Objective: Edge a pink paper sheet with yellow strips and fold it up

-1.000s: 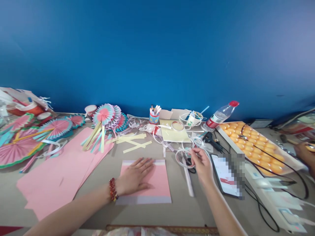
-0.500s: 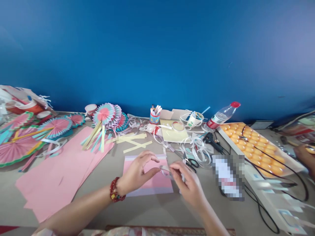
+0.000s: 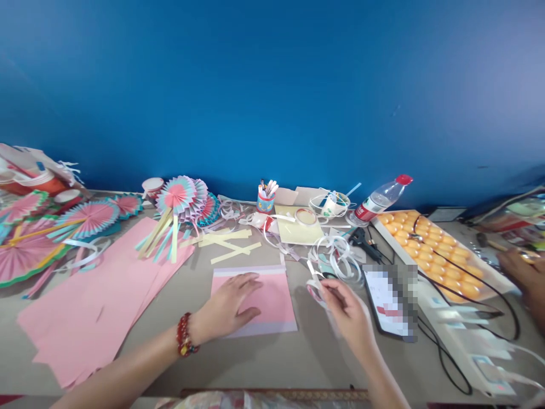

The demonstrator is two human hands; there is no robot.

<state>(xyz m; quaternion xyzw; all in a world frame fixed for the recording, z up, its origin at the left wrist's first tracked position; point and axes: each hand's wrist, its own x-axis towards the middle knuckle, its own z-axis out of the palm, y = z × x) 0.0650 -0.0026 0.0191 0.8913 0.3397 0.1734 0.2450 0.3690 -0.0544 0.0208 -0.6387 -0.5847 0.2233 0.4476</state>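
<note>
My left hand (image 3: 225,307) lies flat with fingers spread on a pink sheet of paper with pale edge bands (image 3: 272,298), near the table's front. A red bead bracelet (image 3: 183,335) is on that wrist. My right hand (image 3: 344,309) hovers to the right of the sheet, fingers pinched on a thin white strip (image 3: 314,278) that looks like tape backing. Just behind it lie scissors (image 3: 330,276) and a tangle of white curled strips (image 3: 338,255).
A phone (image 3: 389,304) lies right of my right hand. A tray of orange balls (image 3: 434,250), cables, a glue gun (image 3: 366,241) and a water bottle (image 3: 378,199) fill the right. Pink paper sheets (image 3: 97,301) and paper fans (image 3: 179,196) lie left. Another person's hand (image 3: 522,272) is at the far right.
My hands had met over the pink sheet. The left has dropped flat onto it; the right has pulled away to the right with the white strip.
</note>
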